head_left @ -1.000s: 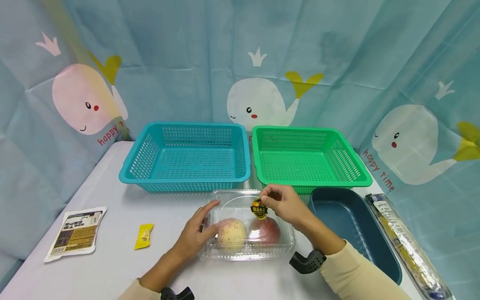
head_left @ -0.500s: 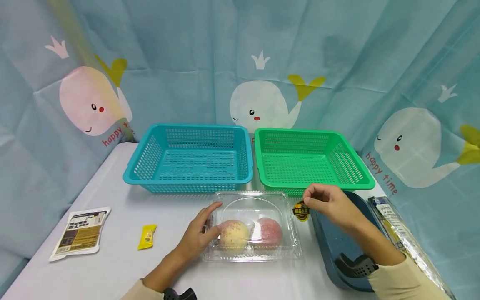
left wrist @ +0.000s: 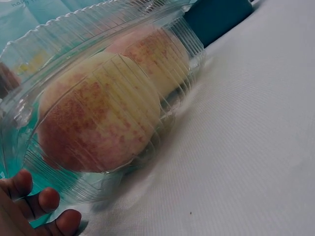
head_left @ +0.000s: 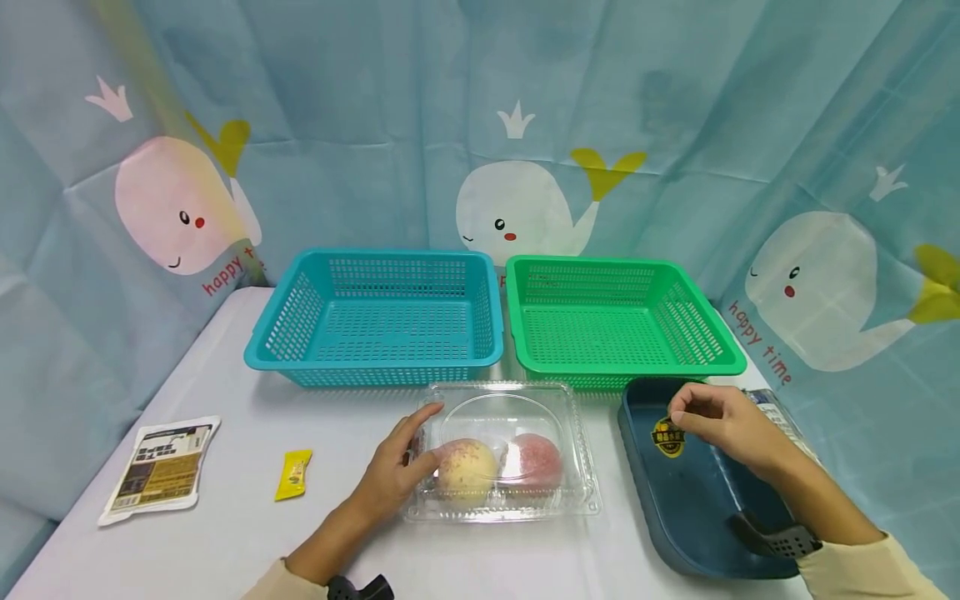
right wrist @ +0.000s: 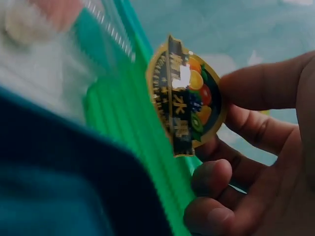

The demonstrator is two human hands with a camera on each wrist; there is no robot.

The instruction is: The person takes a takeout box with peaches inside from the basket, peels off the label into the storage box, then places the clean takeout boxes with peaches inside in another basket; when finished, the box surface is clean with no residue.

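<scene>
A clear plastic clamshell box [head_left: 502,454] lies on the white table with two peaches [head_left: 465,469] inside; the left wrist view shows the peaches [left wrist: 98,113] through the ribbed plastic. My left hand [head_left: 397,467] rests against the box's left end, thumb and fingers touching its side. My right hand [head_left: 720,425] pinches a round black-and-gold fruit sticker [head_left: 667,435] and holds it above the dark blue tray [head_left: 697,517]. In the right wrist view the sticker [right wrist: 184,96] hangs between thumb and fingers.
A blue basket [head_left: 375,317] and a green basket [head_left: 618,321] stand side by side at the back. A printed sachet [head_left: 161,471] and a small yellow packet [head_left: 294,473] lie at the left. A foil-wrapped roll [head_left: 772,408] lies beyond the tray at the right edge.
My right hand has peeled the sticker off the box lid and carried it right, over the dark blue tray. The left hand has stayed on the box.
</scene>
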